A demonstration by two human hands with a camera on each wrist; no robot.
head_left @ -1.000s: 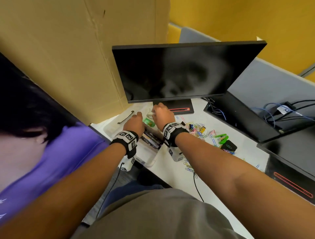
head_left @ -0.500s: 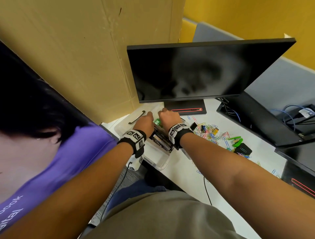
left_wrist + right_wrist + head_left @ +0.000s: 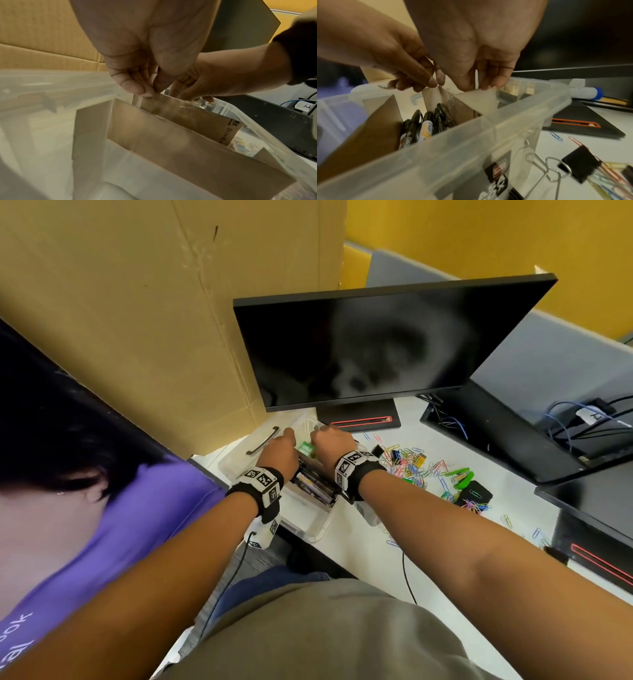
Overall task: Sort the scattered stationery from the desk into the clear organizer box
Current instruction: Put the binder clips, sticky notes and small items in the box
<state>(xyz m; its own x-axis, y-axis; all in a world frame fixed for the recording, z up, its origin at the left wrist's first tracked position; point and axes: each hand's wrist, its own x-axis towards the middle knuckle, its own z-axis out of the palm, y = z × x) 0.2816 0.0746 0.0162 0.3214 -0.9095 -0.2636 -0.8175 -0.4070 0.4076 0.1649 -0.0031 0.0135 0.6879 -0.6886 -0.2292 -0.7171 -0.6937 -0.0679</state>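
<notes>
The clear organizer box stands at the desk's left edge, with brown cardboard dividers inside. My left hand pinches the top edge of a divider. Close beside it, my right hand pinches the top of the adjoining divider piece. Black pens and markers lie in the compartment below the hands. In the head view both hands, left and right, hover over the box's far half. Coloured paperclips lie scattered on the desk to the right.
A dark monitor stands just behind the box, and a cardboard sheet rises at the left. The box lid with a black handle lies beside it. A black binder clip, a green clip and a black pouch sit among the paperclips.
Both hands have stayed over the box's far half and drawn slightly closer together. The head view has shifted, so everything sits further right.
</notes>
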